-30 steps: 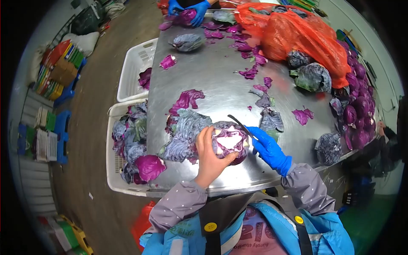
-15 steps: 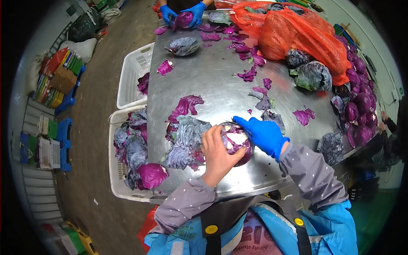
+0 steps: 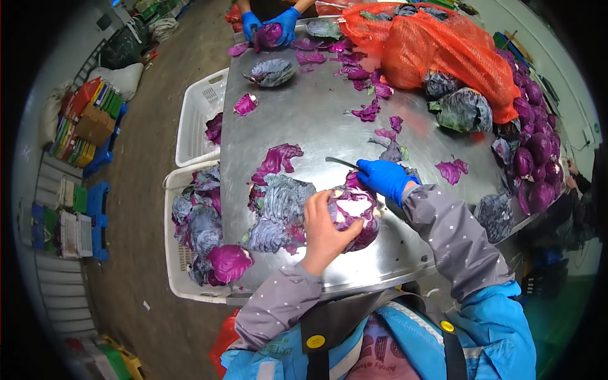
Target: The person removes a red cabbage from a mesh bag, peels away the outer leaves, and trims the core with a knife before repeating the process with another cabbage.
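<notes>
A purple cabbage [image 3: 362, 218] with a pale cut face rests on the metal table [image 3: 285, 120]. My bare left hand [image 3: 326, 231] is wrapped round its left side. Above and right of the cabbage, my right hand [image 3: 385, 178], in a blue glove, grips a knife [image 3: 342, 163] whose dark curved blade points left. A purple leaf lies or hangs between the blade and the cabbage; its attachment is unclear. Large grey-purple outer leaves [image 3: 282, 206] lie just left of my left hand, and a loose purple leaf [image 3: 275, 161] is beyond them.
A white crate [image 3: 171, 253] of leaves stands at the table's left edge, another crate [image 3: 183, 126] behind it. Across the table, a person's blue-gloved hands [image 3: 272, 28] hold a cabbage. Red mesh bags [image 3: 437, 54] lie far right, near piled cabbages [image 3: 538, 149].
My right hand has lifted away from the cabbage, up and slightly left, and the knife blade now shows. My left hand stays on the cabbage. The other person's hands shifted slightly.
</notes>
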Tool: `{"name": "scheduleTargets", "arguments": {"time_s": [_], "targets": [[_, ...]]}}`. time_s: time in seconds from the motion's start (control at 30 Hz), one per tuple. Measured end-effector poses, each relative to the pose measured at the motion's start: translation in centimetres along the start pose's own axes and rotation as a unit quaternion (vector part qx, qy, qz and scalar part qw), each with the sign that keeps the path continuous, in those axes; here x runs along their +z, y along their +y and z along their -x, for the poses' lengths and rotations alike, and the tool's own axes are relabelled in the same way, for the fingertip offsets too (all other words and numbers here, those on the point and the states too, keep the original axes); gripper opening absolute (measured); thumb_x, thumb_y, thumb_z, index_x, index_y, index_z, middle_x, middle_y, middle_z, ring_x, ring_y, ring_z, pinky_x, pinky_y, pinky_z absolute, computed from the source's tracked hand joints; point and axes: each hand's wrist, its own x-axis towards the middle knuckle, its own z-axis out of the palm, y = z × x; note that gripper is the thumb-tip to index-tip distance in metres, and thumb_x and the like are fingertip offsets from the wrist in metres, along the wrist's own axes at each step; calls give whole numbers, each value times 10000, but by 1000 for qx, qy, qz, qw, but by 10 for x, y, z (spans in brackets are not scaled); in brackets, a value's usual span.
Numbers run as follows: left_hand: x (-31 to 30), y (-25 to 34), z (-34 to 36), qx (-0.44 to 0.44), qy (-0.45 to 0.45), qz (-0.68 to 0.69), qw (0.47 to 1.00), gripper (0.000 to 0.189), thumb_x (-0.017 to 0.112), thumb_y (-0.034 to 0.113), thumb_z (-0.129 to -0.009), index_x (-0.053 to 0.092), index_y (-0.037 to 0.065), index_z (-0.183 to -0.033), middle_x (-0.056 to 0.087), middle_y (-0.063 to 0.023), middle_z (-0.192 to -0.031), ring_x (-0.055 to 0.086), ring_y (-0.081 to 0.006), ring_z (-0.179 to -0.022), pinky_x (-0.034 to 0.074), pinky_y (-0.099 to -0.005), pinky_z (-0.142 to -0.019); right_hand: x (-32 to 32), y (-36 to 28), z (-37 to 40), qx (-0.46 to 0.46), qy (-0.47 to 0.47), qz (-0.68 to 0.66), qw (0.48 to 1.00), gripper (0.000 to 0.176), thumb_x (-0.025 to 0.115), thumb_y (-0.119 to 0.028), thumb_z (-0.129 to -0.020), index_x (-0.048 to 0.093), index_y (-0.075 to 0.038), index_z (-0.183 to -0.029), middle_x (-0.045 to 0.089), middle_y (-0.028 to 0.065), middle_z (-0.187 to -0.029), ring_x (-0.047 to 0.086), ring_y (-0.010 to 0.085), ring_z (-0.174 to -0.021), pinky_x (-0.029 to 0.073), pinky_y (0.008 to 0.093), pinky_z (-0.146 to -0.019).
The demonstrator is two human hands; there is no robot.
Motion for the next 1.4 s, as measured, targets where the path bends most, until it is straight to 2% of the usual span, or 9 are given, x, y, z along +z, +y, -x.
{"name": "scheduleTargets", "arguments": {"time_s": [0.3,0.43,0.57,0.63,0.7,0.83,1.17,1.23,1.4], "targets": [[-21,7,34,-77,36,58,995,942,821,349,-596,326,-19,-1308,285,-216,-1299,318,-394,-1214,292,-465,-1016,15,-23,70,110,120,-318,934,278,578,-295,-843,597,-33,-932,614,208,-812,610,355,-769,463,402,-667],[-17,13,36,-38,-20,22,999,921,820,256,-552,341,11,-1299,315,-212,-1281,346,-365,-1206,311,-440,-1019,42,-20,98,88,171,-442,876,267,610,-260,-848,613,-9,-941,650,151,-768,624,230,-629,489,321,-608],[-18,17,26,-26,-43,17,999,908,815,252,-549,351,11,-1292,324,-209,-1277,346,-363,-1207,313,-438,-1017,83,66,93,253,80,-376,888,272,621,-272,-846,623,-36,-981,657,151,-803,652,249,-740,499,333,-655],[-18,17,32,-29,-49,16,998,900,810,255,-555,354,10,-1292,328,-207,-1275,346,-361,-1205,314,-440,-1014,77,54,94,208,112,-174,956,272,617,-272,-845,606,-66,-1022,652,149,-811,635,328,-811,496,374,-696],[-18,15,26,-19,-58,7,998,906,809,262,-557,351,10,-1296,333,-204,-1277,354,-360,-1199,318,-441,-1006,40,34,102,199,54,-163,965,301,572,-262,-872,562,-97,-1125,633,157,-941,602,390,-871,489,414,-720],[-10,18,18,-15,-44,22,999,914,815,285,-566,339,-7,-1289,340,-215,-1270,346,-371,-1185,302,-462,-1003,8,-4,105,-49,197,-233,951,370,495,-180,-911,480,-144,-1278,526,145,-1155,563,340,-988,474,382,-820],[-4,24,7,-1,-43,-21,999,908,813,300,-571,340,-42,-1267,352,-226,-1250,332,-390,-1168,295,-486,-992,-1,-27,72,7,49,-27,998,469,509,-135,-874,459,-266,-1321,593,76,-1053,624,296,-807,497,375,-673],[-3,21,3,0,-33,-28,999,898,808,310,-569,355,-42,-1260,364,-224,-1238,337,-391,-1163,297,-490,-992,2,-19,56,-56,126,-81,987,408,515,-192,-875,496,-253,-1278,631,108,-964,623,306,-766,490,400,-636],[-11,26,15,78,-105,-17,991,887,801,339,-563,375,-31,-1247,373,-216,-1238,359,-396,-1157,333,-488,-975,18,21,30,59,6,-24,998,323,476,-264,-889,542,-152,-1184,626,213,-844,606,390,-777,473,465,-662]]}}
